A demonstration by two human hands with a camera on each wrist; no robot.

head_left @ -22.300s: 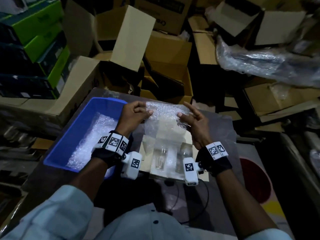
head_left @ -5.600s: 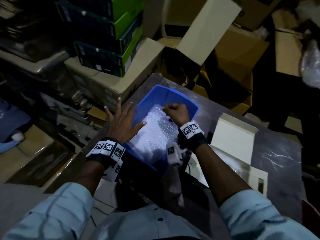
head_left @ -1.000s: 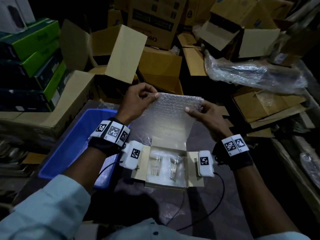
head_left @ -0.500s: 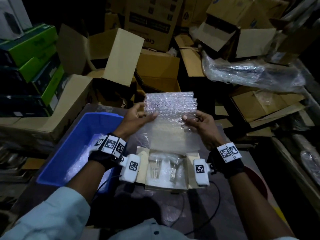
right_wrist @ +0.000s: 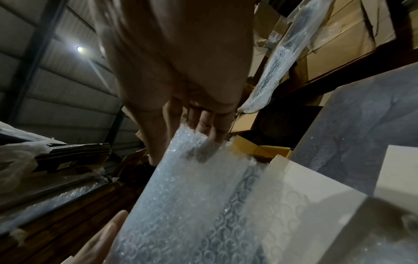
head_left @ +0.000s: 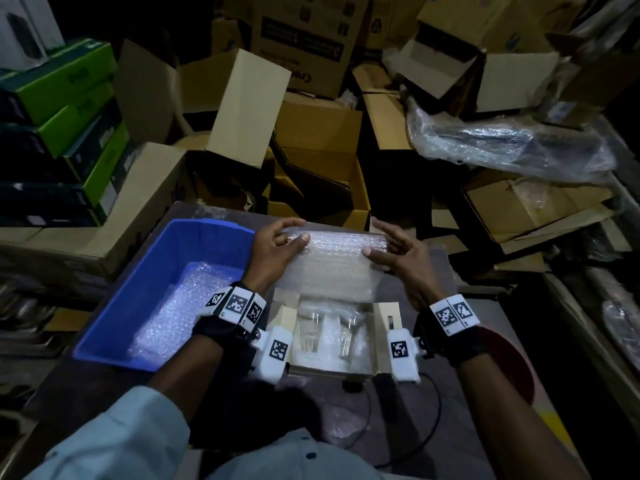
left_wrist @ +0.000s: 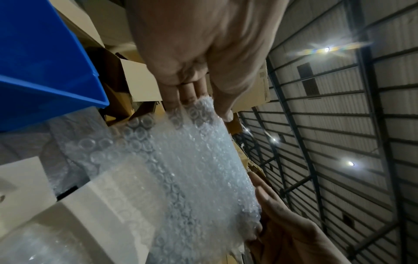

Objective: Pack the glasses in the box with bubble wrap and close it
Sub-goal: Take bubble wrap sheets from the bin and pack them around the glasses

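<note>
Left hand (head_left: 273,251) pinching the left end of a bubble wrap sheet (head_left: 337,261), thumb on top, fingers curled behind the folded upper edge. Right hand (head_left: 403,261) gripping the right end the same way, thumb pressed on the near face, fingers spread behind. Sheet stretched between both hands, folded over along its far edge, held just above the far side of the open white box (head_left: 332,370) and hanging toward it. From the left wrist, same sheet (left_wrist: 192,178) running from the left fingers (left_wrist: 187,92) at 12 o'clock down to the right hand (left_wrist: 291,237) at 5 o'clock. From the right wrist, sheet (right_wrist: 192,205) caught under the right fingers (right_wrist: 204,125).

At 6 o'clock from the hands, two clear glasses (head_left: 313,332) lying side by side inside the box on a bubble wrap lining, side flaps open. At 9 o'clock from the box, touching or just beside it, a blue bin (head_left: 114,327) holding more bubble wrap. Both on a dark table (head_left: 398,420). Beyond at 12 o'clock, open cardboard cartons (head_left: 311,161); at 10 o'clock, stacked green boxes (head_left: 65,109).
</note>
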